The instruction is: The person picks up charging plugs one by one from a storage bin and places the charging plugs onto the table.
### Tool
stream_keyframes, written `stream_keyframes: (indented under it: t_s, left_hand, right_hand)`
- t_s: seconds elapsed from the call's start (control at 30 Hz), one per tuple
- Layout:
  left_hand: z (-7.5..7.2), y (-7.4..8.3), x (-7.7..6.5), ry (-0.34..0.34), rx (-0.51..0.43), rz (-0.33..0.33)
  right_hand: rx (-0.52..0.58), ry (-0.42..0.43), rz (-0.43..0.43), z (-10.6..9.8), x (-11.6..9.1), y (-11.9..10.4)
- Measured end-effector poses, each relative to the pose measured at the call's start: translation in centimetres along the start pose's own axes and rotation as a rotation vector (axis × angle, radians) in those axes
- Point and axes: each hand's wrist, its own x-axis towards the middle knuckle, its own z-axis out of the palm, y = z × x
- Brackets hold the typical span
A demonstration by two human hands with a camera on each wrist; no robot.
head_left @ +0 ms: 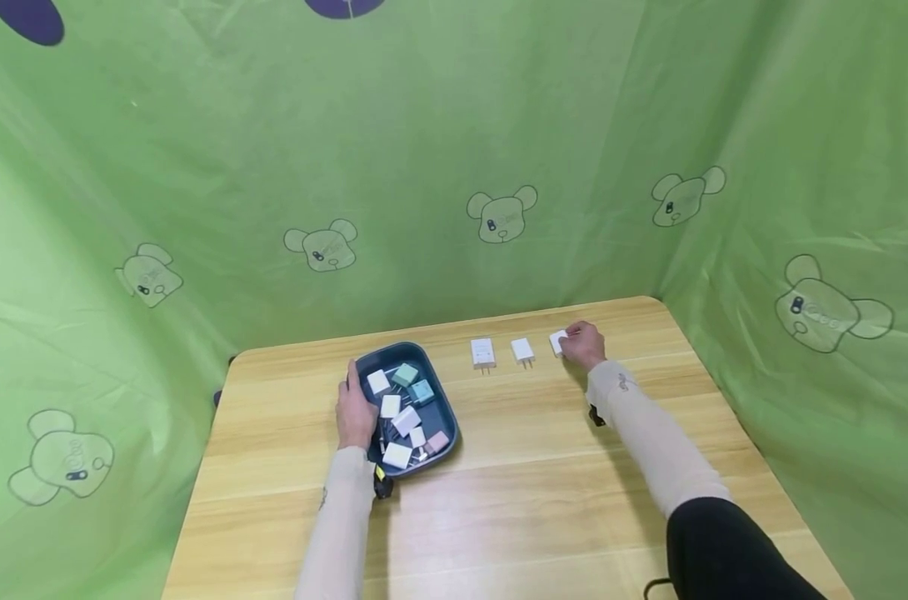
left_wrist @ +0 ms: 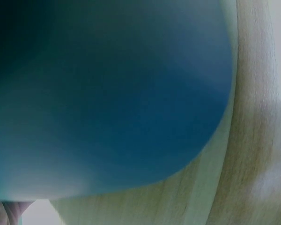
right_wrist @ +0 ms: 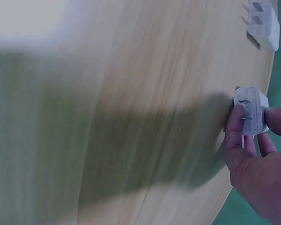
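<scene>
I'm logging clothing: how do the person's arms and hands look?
Left hand and right hand are gloveless. Pale sleeves with dark markings reach both wrists; a black sleeve shows higher on the right. Each wrist has a small black device, the left's with a yellow patch.

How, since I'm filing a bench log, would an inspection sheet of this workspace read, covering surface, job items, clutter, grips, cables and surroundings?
Surface: wooden table, light grain, rounded far corners.
Job's things: left plug, middle plug and right plug, all white, in a row; dark blue tray of loose plugs, white, green and pink, to their left.
Clutter: nothing seen.
Grips: left grip, a bare hand, holds the tray's left side; right grip pinches the right plug.
Cables: thin black cord at the bottom edge, by the black sleeve; where it leads cannot be told.
Surroundings: green curtain printed with cartoon animal faces.
</scene>
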Motion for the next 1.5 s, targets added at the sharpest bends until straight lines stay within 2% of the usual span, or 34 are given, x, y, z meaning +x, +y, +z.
stream_keyframes:
  t_s: [0.17, 0.33, 0.5, 0.63, 0.77, 0.83, 0.97, 1.07, 1.2, 1.3, 1.5]
  left_hand:
    - [0.1, -0.1, 0.1, -0.004, 0.006, 0.001]
    - [0.0, 0.0, 0.1, -0.004, 0.005, 0.004]
    - [-0.1, 0.1, 0.0, -0.014, 0.004, -0.006]
    - [-0.1, 0.0, 0.0, -0.018, 0.001, -0.008]
    - [-0.1, -0.1, 0.0, -0.011, -0.004, 0.003]
    - [-0.1, -0.2, 0.0, -0.005, -0.002, 0.006]
    - [-0.2, -0.3, 0.1, 0.000, 0.006, 0.012]
    - [-0.2, -0.2, 0.1, 0.000, 0.008, 0.011]
    - [-0.1, -0.1, 0.1, 0.010, -0.006, 0.007]
    - [-0.1, -0.1, 0.0, 0.006, -0.014, 0.004]
    - [-0.1, 0.0, 0.0, -0.001, -0.001, 0.010]
  right_hand:
    - [-0.068, 0.032, -0.014, -0.2, -0.1, 0.4]
    - [-0.089, 0.036, -0.020, -0.3, -0.1, 0.5]
    - [-0.062, 0.008, 0.021, -0.5, -0.1, 0.8]
    - [-0.015, 0.067, 0.045, -0.6, 0.1, 0.5]
    - [0.002, 0.183, 0.004, -0.4, 0.3, -1.5]
    - [0.009, 0.228, -0.059, -0.1, 0.0, -3.3]
    - [0.028, 0.254, -0.243, 1.3, -1.8, -8.0]
    - [0.054, 0.196, -0.357, 2.9, -4.2, -11.7]
    - [0.067, 0.045, -0.455, 5.1, -7.8, -15.6]
    - [0.041, -0.051, -0.492, 6.6, -10.1, -17.4]
    - [-0.029, -0.158, -0.589, 9.1, -13.6, -19.5]
